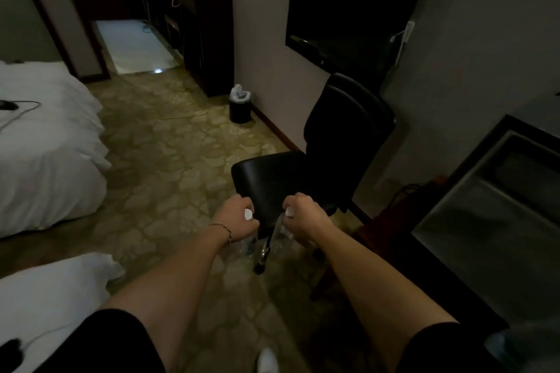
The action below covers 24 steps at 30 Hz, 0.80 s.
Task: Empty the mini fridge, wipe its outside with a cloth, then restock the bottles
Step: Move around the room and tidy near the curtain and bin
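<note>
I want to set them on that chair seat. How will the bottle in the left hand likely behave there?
The bottle looks clear, thin plastic, so probably light and a bit squashy. Held by its capped neck in the left hand, it's tall and narrow, likely tippy on the padded chair seat.

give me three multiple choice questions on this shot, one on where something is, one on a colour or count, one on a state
1. Where is the small bin?
A. on the bed
B. on the floor against the wall, beyond the chair
C. on the chair seat

2. What colour are the bottle caps?
A. white
B. red
C. blue

3. What are the hands doing?
A. both hang idle
B. only one holds a bottle
C. each grips a clear bottle near its top

Answers:
1. B: it stands on the carpet by the wall, past the black chair.
2. A: a white cap shows at the left hand on its bottle, another at the right hand.
3. C: the right hand's bottle hangs below curled fingers, as on the left.
</note>
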Available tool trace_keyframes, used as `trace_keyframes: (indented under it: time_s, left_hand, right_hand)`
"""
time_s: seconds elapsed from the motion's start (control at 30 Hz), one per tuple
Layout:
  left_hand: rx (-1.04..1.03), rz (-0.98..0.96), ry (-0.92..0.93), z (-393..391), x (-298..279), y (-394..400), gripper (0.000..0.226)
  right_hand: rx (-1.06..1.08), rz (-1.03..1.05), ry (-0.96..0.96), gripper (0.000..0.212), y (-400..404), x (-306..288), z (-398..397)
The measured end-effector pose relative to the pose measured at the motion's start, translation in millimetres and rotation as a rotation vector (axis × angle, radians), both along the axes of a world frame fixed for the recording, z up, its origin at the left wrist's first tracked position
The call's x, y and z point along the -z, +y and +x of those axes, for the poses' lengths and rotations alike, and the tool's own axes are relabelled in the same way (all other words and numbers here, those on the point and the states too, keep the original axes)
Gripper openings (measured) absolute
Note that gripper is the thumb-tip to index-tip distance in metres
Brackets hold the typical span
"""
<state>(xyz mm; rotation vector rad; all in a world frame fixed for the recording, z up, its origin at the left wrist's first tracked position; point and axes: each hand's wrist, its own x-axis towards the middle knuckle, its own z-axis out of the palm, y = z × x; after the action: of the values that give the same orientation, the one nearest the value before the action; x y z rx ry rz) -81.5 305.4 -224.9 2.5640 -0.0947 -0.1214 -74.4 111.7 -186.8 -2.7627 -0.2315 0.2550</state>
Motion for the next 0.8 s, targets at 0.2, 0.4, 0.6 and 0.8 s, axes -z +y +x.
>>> trace_keyframes:
  time_s: [0.2,0.4,0.6,0.8]
  left_hand:
    - [-0.039,0.024,0.024,118.7,-8.6,41.2,0.019]
    - [-0.099,-0.006,-0.003,232.3,-7.5,97.7,0.012]
    - [-0.120,-0.033,0.014,373.3,8.1,183.7,0.019]
    - [-0.117,-0.092,0.002,517.7,0.2,264.7,0.021]
  right_hand:
    - [-0.137,0.027,0.026,0.025,41.6,-5.8,144.8]
    - [-0.203,0.030,0.080,0.027,105.9,2.5,273.9]
    - [-0.202,0.006,0.111,0.024,187.0,23.5,419.0]
    - [-0.172,0.020,0.120,0.039,258.1,17.2,560.4]
